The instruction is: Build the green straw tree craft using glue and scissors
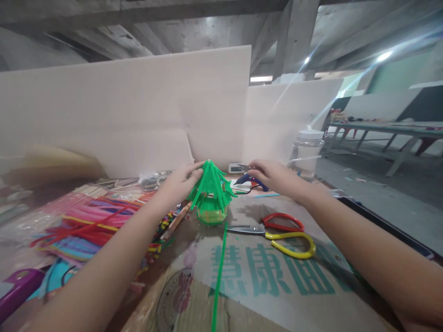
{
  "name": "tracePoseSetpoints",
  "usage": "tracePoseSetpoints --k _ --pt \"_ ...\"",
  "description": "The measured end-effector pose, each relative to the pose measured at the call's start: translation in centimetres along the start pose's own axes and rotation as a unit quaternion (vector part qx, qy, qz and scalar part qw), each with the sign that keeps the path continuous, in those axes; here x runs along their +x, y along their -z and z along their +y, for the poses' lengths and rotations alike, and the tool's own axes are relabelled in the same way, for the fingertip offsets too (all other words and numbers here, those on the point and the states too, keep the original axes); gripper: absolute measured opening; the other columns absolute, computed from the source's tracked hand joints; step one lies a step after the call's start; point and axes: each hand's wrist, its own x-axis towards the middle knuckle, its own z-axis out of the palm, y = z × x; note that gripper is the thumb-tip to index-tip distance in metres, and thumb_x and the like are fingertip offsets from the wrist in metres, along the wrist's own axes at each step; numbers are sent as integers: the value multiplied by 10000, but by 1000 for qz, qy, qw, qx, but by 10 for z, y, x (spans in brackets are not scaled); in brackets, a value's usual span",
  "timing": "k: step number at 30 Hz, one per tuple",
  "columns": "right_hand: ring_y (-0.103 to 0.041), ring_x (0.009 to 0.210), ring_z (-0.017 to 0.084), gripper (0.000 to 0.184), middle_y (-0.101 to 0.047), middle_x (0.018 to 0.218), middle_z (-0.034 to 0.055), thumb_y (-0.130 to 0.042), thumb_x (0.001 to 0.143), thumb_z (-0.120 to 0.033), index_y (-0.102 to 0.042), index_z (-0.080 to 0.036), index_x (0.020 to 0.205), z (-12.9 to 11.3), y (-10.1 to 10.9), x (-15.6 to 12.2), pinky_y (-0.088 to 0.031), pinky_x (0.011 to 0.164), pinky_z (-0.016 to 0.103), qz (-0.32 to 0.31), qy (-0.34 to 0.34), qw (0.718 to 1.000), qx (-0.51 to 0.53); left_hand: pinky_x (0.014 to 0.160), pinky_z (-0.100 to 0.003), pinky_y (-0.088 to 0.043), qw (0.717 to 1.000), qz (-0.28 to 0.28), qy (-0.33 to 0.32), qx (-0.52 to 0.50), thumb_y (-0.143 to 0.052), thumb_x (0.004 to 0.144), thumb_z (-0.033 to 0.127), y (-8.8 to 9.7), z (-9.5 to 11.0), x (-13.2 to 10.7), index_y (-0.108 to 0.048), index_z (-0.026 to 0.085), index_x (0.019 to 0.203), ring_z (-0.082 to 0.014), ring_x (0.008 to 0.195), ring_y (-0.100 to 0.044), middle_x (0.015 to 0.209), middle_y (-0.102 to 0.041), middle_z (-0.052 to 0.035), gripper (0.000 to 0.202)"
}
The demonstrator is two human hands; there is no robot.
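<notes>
A small green straw hut with a pointed roof [211, 191] stands on a cardboard sheet [263, 276]. My left hand [178, 182] rests its fingers against the left side of the roof, near the peak. My right hand [272, 177] is closed round a blue glue gun [251, 180], whose tip points left toward the roof. A long green straw [218, 272] lies on the cardboard in front of the hut.
Scissors with red and yellow handles [282, 233] lie right of the hut. A heap of coloured straws [86, 226] fills the left side. White panels [138, 106] wall off the back. A clear plastic jar [306, 152] stands at the right rear.
</notes>
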Motion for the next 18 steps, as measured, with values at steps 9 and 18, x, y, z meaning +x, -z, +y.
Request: tracePoseSetpoints --k 9,18 --pt "-650 778 214 292 -743 915 82 -539 903 -406 -734 -199 970 37 -24 -28 -371 606 261 -163 -46 984 -58 989 -391 -461 998 27 37 -31 -466 895 582 2 10 -3 -617 177 1270 -264 1140 -604 1266 -648 -104 573" --pt "-646 799 197 272 -747 937 66 -521 921 -355 -749 -219 979 17 -15 -30 -383 634 263 -121 -22 991 -56 1085 -413 -402 998 7 27 -52 -533 876 475 -1 15 -4 -535 156 1345 -258 1259 -541 1362 -592 -111 568"
